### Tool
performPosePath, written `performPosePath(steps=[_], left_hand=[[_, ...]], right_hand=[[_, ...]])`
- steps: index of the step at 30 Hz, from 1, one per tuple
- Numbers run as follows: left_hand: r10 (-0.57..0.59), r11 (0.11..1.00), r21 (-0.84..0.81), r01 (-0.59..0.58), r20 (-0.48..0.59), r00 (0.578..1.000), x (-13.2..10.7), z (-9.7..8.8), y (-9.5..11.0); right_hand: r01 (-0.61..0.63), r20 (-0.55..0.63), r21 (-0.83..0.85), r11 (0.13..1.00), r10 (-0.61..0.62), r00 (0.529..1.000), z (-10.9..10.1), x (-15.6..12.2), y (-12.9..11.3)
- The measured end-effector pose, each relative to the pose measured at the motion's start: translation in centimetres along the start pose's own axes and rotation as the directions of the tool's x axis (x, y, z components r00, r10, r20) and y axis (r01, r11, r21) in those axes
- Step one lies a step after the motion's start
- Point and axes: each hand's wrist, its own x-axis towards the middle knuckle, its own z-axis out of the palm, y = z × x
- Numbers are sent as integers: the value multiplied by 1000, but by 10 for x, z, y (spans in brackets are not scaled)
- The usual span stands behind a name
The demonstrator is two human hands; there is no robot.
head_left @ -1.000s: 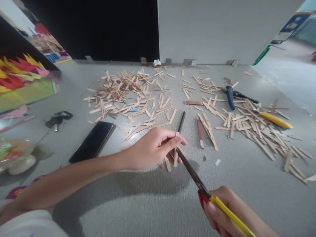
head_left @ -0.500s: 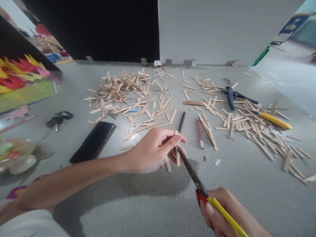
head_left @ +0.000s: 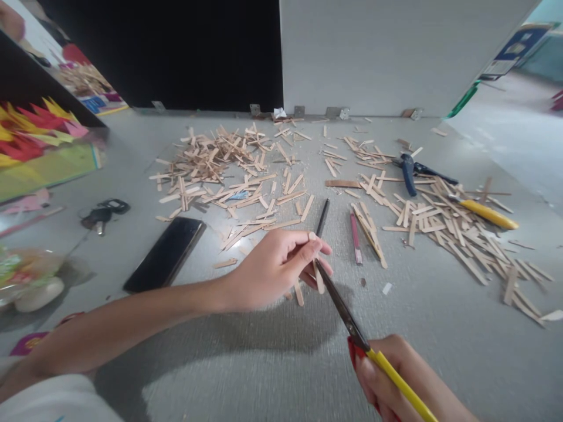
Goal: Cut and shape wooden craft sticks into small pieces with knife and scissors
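Observation:
Between the thumb and fingers of my left hand (head_left: 277, 264) is a popsicle stick (head_left: 319, 280), its lower end pointing down toward me. My right hand (head_left: 404, 375) grips scissors (head_left: 347, 313) with yellow and red handles. The scissor tips touch or lie right by the stick, just below my left fingertips; whether the blades are around it I cannot tell. Under my left hand, another stick (head_left: 299, 293) lies on the grey tabletop (head_left: 246, 363). Beyond the fingers lies a dark pencil-like rod (head_left: 323, 217).
A heap of sticks (head_left: 215, 152) lies back left, with more sticks (head_left: 466, 240) at right beside dark-handled pliers (head_left: 409, 173) and a yellow-handled tool (head_left: 488, 214). A phone (head_left: 165, 255) and keys (head_left: 103, 215) lie left. An upright board (head_left: 396, 58) borders the back.
The popsicle stick in my left hand has tilted slightly, its lower end shifting a little to the right. Both hands and the scissors stay almost in place.

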Motion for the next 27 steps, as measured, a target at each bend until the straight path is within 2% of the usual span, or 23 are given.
performPosePath(steps=[12,18,23,27], left_hand=[[-17,1000,13,17,19,1000,1,0,1],[6,999,36,-7,17,1000,1,-1,-1],[2,998,55,-3,26,1000,1,-2,-2],[1,992,128,-7,50,999,1,-4,-2]], right_hand=[[28,-4,-54,998,-28,1000,-2,-2,-11],[-77,-13,-24,997,77,997,-2,-2,-14],[-93,-69,-32,995,91,993,0,-4,-12],[-82,-125,-102,991,69,990,3,-5,-9]])
